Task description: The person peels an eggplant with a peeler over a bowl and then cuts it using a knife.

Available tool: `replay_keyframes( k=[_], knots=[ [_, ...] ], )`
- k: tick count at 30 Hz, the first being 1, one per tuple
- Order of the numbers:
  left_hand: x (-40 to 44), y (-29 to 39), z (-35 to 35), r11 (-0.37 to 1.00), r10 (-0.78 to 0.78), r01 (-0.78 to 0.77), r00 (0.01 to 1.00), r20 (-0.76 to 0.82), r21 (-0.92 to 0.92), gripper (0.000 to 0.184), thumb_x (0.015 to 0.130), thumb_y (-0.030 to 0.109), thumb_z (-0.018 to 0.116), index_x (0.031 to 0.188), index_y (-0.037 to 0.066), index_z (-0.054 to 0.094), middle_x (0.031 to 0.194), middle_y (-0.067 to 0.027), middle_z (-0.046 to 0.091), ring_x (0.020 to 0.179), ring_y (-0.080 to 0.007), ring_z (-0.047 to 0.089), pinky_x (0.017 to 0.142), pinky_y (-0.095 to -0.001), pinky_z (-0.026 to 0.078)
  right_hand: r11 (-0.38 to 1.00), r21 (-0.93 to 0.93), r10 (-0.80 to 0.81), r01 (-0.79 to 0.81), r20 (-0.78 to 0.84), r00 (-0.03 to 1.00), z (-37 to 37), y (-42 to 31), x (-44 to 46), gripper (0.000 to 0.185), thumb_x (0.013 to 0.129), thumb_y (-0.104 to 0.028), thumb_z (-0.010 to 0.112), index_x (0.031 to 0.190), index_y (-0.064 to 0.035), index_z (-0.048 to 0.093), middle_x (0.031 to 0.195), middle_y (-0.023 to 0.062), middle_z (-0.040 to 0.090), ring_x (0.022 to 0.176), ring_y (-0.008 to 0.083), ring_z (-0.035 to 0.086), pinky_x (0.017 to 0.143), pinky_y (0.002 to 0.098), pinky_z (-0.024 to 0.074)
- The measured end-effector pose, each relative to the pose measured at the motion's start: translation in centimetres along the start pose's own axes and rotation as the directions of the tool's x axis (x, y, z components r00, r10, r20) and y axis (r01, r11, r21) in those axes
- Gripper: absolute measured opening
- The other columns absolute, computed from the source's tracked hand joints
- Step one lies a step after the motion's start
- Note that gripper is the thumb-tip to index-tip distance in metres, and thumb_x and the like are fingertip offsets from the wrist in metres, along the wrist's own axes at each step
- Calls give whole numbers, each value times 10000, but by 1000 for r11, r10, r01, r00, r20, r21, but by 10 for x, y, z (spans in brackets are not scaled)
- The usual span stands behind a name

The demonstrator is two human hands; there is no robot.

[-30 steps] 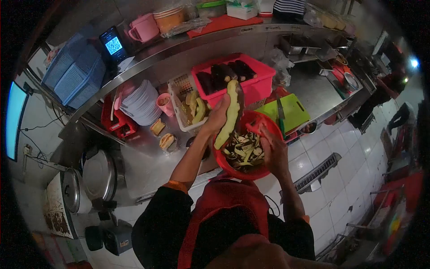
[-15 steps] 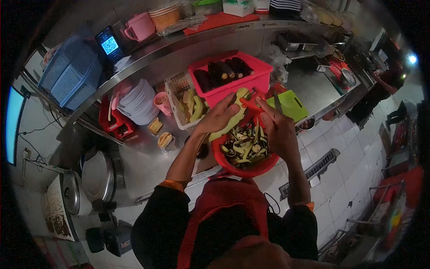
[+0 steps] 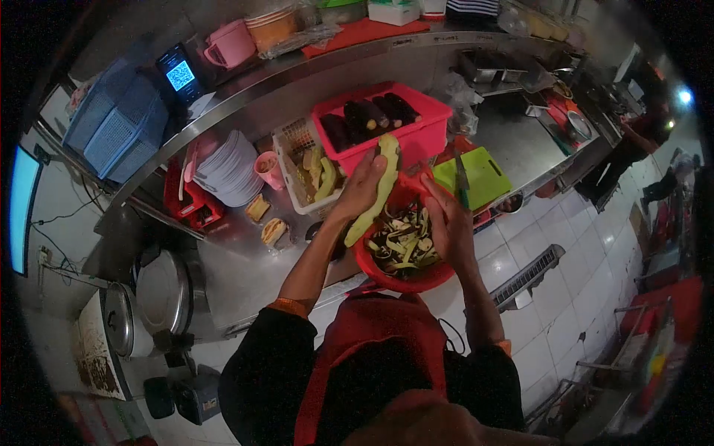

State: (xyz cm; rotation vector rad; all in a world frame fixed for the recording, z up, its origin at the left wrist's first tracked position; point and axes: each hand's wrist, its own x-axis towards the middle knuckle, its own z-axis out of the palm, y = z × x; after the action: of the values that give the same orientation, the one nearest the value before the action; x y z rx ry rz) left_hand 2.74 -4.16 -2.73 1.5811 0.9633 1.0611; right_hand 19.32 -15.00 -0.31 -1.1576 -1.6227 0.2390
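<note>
Eggplant [image 3: 381,193]: swung more upright, above the surface [image 3: 253,290] near its front edge.
Left grip [image 3: 362,192]: closed around it.
Right grip [image 3: 449,221]: closed on red peeler [image 3: 413,175], partly hidden.
Peeled flesh [image 3: 364,225]: could slip if loosely held.

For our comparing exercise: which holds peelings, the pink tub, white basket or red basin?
The round red basin, nearest the right hand, holds loose peelings; the pink tub holds dark eggplants and the white basket long pale pieces.
</note>
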Motion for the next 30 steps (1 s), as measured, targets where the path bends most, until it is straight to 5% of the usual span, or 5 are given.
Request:
replay_keyframes(
  k=[5, 11, 14, 17, 30],
  knots=[
    [-3, 13, 3, 993, 115, -101, 964, 241, -69, 714, 970, 475, 381, 1384, -94, 259, 1417, -222, 345, 1323, -270, 330, 1082, -326, 250, 1000, 11, -23, 22, 38, 999, 1, 13, 23, 335, 944, -98, 490, 1274, -67, 540, 1046, 210, 649, 856, 237, 658, 676, 345, 507],
    [21, -20, -9, 993, -119, 118, 991, -56, -21, 768, 958, 564, 261, 1433, -37, 202, 1481, -208, 238, 1389, -300, 198, 1127, -377, 167, 979, -82, 201, -186, 268, 942, 9, 42, -43, 350, 944, -125, 508, 1291, -93, 537, 936, 185, 671, 502, 140, 500, 486, 292, 416],
    [11, 4, 3, 999, -20, 18, 998, -54, -34, 683, 983, 491, 298, 1372, -70, 324, 1435, -191, 339, 1351, -275, 288, 1108, -334, 197, 984, 1, 176, -180, 194, 965, 10, 30, -37, 355, 951, -155, 507, 1299, -90, 527, 998, 191, 665, 585, 178, 599, 539, 311, 465],
    [7, 8, 11, 997, -14, 15, 1000, 26, -70, 663, 990, 468, 303, 1381, -67, 309, 1427, -188, 353, 1348, -255, 295, 1106, -330, 197, 986, 74, 144, -151, 91, 985, 2, 14, -6, 345, 959, -158, 489, 1291, -68, 522, 1183, 202, 596, 1073, 298, 605, 816, 372, 503],
    [22, -7, 1, 959, -140, 116, 987, -78, -260, 551, 992, 471, 318, 1247, 3, 456, 1100, -102, 523, 1018, -164, 494, 921, -303, 379, 991, 81, 104, -108, 55, 993, 12, 32, -31, 336, 963, -156, 491, 1289, -85, 532, 894, 180, 668, 738, 162, 634, 664, 307, 481]
  ],
)
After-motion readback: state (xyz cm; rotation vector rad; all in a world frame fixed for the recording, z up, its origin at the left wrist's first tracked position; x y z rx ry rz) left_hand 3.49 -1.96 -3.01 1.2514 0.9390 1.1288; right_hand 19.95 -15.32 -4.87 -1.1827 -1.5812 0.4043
